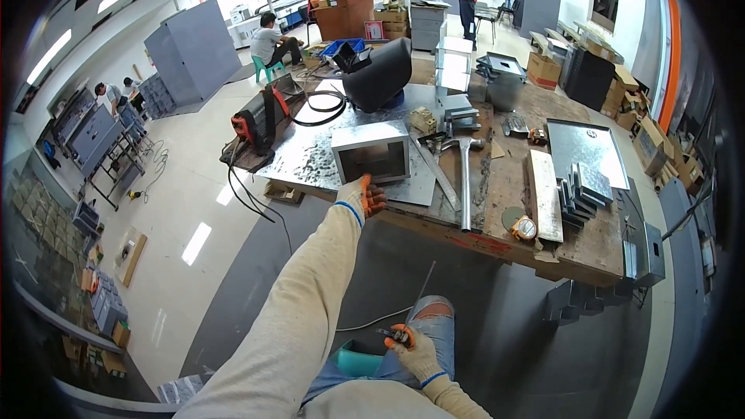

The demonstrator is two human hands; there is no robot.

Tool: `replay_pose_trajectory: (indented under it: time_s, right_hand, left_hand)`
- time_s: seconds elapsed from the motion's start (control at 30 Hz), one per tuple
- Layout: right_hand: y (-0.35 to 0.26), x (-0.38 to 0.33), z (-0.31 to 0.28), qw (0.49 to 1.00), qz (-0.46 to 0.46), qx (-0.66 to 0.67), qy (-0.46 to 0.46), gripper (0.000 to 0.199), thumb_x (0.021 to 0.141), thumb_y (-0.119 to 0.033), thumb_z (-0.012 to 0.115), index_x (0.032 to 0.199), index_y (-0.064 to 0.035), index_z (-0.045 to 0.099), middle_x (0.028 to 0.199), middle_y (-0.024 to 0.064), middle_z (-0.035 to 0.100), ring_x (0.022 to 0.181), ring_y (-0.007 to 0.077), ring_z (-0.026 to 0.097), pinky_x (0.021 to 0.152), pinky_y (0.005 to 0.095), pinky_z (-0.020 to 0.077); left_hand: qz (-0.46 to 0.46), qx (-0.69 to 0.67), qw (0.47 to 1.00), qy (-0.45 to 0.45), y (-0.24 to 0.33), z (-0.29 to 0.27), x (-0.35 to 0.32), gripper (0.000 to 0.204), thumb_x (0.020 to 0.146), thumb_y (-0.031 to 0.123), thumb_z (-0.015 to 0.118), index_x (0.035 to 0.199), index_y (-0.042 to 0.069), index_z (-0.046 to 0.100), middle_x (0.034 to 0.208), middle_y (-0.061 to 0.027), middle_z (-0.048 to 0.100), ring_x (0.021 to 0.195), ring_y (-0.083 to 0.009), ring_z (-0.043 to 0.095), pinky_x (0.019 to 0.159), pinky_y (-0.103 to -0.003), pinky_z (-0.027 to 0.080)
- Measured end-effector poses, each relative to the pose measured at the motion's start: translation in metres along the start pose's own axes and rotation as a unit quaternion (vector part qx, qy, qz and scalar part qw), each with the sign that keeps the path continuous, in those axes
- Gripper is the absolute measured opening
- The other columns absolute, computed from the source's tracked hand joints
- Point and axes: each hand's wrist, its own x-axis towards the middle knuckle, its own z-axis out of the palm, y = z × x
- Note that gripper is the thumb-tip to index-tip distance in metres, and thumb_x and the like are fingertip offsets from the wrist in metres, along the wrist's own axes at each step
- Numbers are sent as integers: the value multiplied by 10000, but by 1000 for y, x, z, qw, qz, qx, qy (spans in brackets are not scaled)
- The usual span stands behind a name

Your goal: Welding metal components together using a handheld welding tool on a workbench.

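Note:
My left hand [363, 197], in a cream glove with orange fingers, reaches to the near lower edge of an open-fronted metal box [371, 131]. Its thumb is up by the rim and its fingers stand apart, pointing right. The box rests on a bare metal sheet [303, 154] on the workbench. Low over my lap, my right hand [415, 357], gloved alike, is closed round a welding electrode holder [398, 335]. A thin welding rod [424, 289] slants up from it, apart from the box. Behind the box sits a black welding helmet [380, 77].
Right of the box lie a steel ruler [437, 174], a hammer [466, 178], a tape measure [524, 227] and stacked metal brackets [578, 194]. A red and black welding machine [260, 116] with cables stands at the bench's left. Several people are farther off. A cable [372, 324] runs beside my legs.

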Motion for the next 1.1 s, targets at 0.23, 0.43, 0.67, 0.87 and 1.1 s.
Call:
replay_pose_trajectory:
  time_s: [0.23, 0.43, 0.67, 0.87, 1.1]
  right_hand:
    - [17, 1, 9, 999, -17, 14, 33, 429, 833, -69, 840, 1248, -88, 733, 1027, 53, 765, 870, 205, 706, 817, 322, 570]
    - [12, 3, 12, 999, 1, 33, 21, 439, 832, -60, 839, 1257, -89, 735, 1042, 47, 771, 882, 202, 708, 829, 311, 571]
    - [11, 9, 19, 999, 36, 7, 26, 413, 861, -41, 852, 1255, -64, 730, 1096, 53, 763, 937, 183, 704, 885, 274, 554]
    - [8, 8, 23, 999, 36, -5, 37, 404, 872, -52, 854, 1256, -64, 731, 1092, 51, 762, 926, 182, 700, 871, 272, 556]
    - [2, 16, 27, 998, 42, 19, 35, 396, 881, -44, 844, 1260, -61, 730, 1069, 46, 757, 906, 171, 686, 841, 268, 552]
  left_hand:
    - [5, -113, 992, -50, -19, -30, -5, 304, 1020, 348, 732, 1036, 47, 697, 762, -77, 678, 563, -180, 608, 464, -305, 500]
    - [344, 419, 835, 93, 118, -94, -29, 325, 949, 364, 794, 1131, 99, 753, 959, -61, 751, 814, -231, 689, 760, -387, 547]
    - [159, 738, 655, 12, 166, -86, 8, 733, 839, 587, 837, 1333, 60, 713, 1255, -134, 758, 1130, -358, 721, 972, -471, 574]
    - [140, 771, 617, -68, 149, -79, 66, 815, 806, 563, 878, 1388, 30, 673, 1294, -144, 744, 1143, -379, 713, 1009, -470, 564]
    - [189, 766, 604, -116, 139, -86, 96, 822, 755, 507, 935, 1380, 37, 681, 1250, -139, 762, 1130, -378, 717, 1027, -459, 552]
